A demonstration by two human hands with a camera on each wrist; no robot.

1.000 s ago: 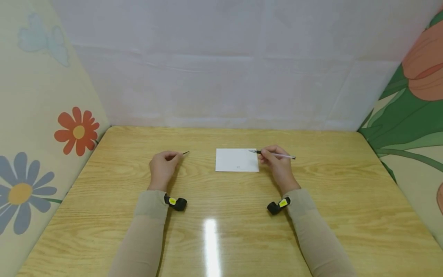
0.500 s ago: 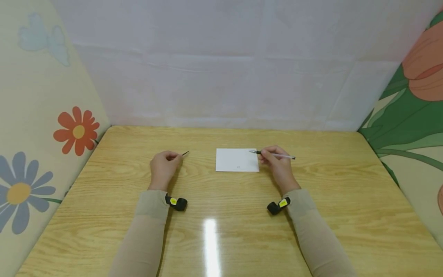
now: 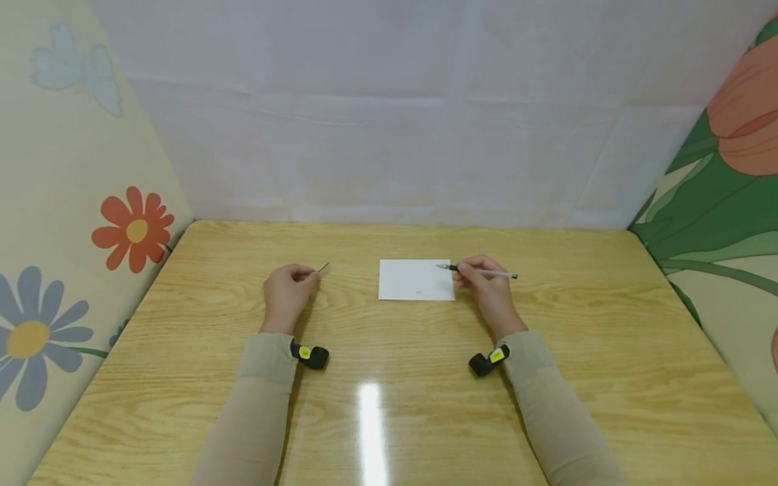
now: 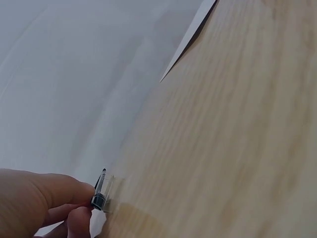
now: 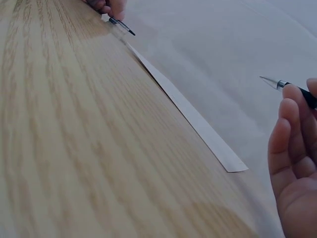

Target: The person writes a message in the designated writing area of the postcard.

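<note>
Head view: the right hand [image 3: 488, 287], right of middle, pinches the pen [image 3: 497, 273] near its tip, maybe for good aim. The card [image 3: 413, 280] lies near mid-frame; left of middle, the left hand [image 3: 288, 291] pinches a cap [image 3: 323, 269].

Left forearm [image 3: 246, 422] and right forearm [image 3: 562, 422] reach forward, well apart, the left hand [image 3: 288, 291] and right hand [image 3: 491, 291] angled inward, each in a thumb-and-finger pinch, the right's other fingers [image 5: 280, 144] loosely bent.
</note>
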